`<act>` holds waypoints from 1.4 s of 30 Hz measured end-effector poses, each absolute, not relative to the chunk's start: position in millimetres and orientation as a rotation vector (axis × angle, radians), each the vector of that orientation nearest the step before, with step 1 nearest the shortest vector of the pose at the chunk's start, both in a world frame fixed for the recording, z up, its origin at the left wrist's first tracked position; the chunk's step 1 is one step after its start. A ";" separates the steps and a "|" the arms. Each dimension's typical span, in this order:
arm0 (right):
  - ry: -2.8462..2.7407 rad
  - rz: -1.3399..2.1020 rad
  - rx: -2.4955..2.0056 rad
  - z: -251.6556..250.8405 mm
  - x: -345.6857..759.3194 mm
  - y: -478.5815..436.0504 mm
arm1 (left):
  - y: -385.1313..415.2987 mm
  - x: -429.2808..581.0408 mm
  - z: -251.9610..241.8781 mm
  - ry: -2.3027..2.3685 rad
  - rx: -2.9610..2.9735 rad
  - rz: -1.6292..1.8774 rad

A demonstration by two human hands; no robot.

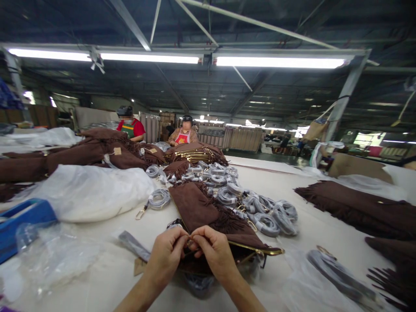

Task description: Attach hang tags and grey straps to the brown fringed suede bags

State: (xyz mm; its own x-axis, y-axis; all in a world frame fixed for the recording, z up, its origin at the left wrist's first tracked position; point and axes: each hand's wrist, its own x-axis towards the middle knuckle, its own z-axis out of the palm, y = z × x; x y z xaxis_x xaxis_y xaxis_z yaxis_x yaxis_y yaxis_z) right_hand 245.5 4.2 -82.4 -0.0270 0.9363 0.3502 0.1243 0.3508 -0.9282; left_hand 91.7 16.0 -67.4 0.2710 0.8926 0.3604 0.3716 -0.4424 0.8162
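A dark brown fringed bag (195, 208) lies on the white table in front of me, its gold zipper edge parted and its inside facing me. Over that opening, my left hand (170, 247) and my right hand (209, 249) meet with thumbs and fingertips pinched together. Something small sits between the fingertips, too small and covered to name. Under the hands, grey wrapped material (198, 281) shows at the bag's near side. By my left wrist lie a grey wrapped strap (134, 245) and a brown paper tag (139, 266).
Many coiled grey straps with gold clasps (260, 210) spread behind the bag. Brown bags are piled (97, 151) at the back left, others lie right (357, 208). White plastic (97, 190) and a blue container (26, 225) stand left. Two co-workers (183, 135) are across the table.
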 end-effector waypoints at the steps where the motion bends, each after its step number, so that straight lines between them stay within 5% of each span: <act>1: -1.458 0.872 -1.018 -83.1 244.9 4.0 | 15.2 91.8 -67.0 1.148 1.963 1.120; 25: -1.577 0.757 -1.086 -81.1 243.9 1.0 | 17.2 92.5 -74.4 1.267 2.222 1.002; 35: -1.818 0.311 -1.148 -92.8 242.5 -0.1 | 11.9 101.3 -83.7 1.417 2.235 0.985; 42: -1.714 0.524 -1.117 -69.9 254.8 -0.6 | 28.0 82.0 -67.5 1.118 2.028 1.018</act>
